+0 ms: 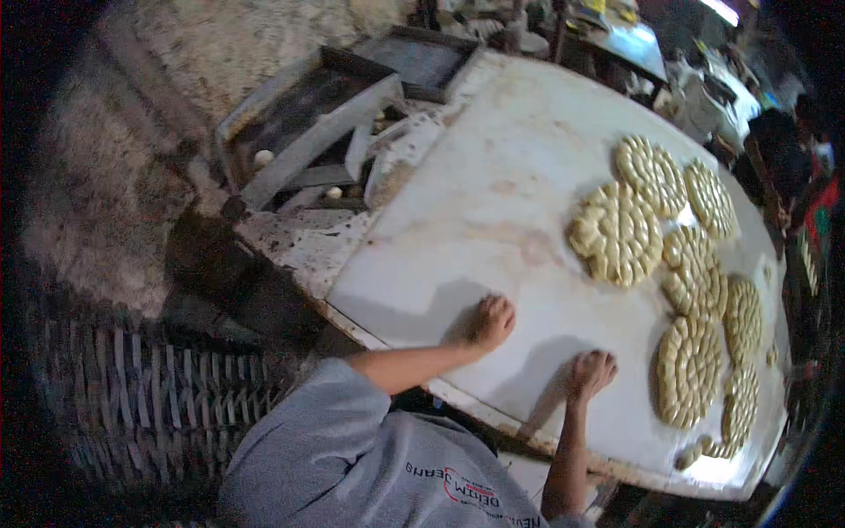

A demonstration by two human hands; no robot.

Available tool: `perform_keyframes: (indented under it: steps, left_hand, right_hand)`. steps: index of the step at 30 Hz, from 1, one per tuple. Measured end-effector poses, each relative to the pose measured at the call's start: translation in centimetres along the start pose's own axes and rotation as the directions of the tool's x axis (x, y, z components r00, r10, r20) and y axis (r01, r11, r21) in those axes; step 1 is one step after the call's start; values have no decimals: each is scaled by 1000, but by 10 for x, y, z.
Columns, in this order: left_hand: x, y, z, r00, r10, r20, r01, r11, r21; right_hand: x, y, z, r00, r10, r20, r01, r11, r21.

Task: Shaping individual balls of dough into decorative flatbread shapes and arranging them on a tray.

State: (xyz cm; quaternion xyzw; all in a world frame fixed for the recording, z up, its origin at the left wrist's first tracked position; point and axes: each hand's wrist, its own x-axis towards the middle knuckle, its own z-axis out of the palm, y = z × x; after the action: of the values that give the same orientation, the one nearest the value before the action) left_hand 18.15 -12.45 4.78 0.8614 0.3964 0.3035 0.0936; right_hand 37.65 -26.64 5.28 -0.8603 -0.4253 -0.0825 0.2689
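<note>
My left hand [494, 322] rests on the white work surface [493, 132] near its front edge, fingers curled closed. My right hand [592, 373] is a little to the right and nearer me, also curled on the surface; what either hand holds, if anything, is hidden beneath the fingers. Several round, flat coils of pale, segmented dough [616, 233] lie on the right half of the surface, the closest [688, 370] just right of my right hand. A few small lumps of dough [689, 456] sit near the front right corner.
Dark metal trays [392, 86] with a few pale balls [263, 158] stand along the left edge. Woven slatted wickerwork [167, 378] is at lower left, a rough wall [106, 176] behind. Another table [634, 48] and white sacks [713, 106] are at the back. A person [775, 167] stands at right.
</note>
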Motion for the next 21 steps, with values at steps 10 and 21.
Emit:
perform_keyframes:
  steps: [10, 21]
  left_hand:
    - [-46, 38, -47, 902, 49, 429, 425, 73, -902]
    - [-74, -114, -155, 340, 580, 740, 880, 82, -468]
  right_hand:
    - [-53, -143, -49, 861, 249, 443, -497, 229, 837]
    - [-40, -191, -18, 586, -314, 747, -608, 439, 661]
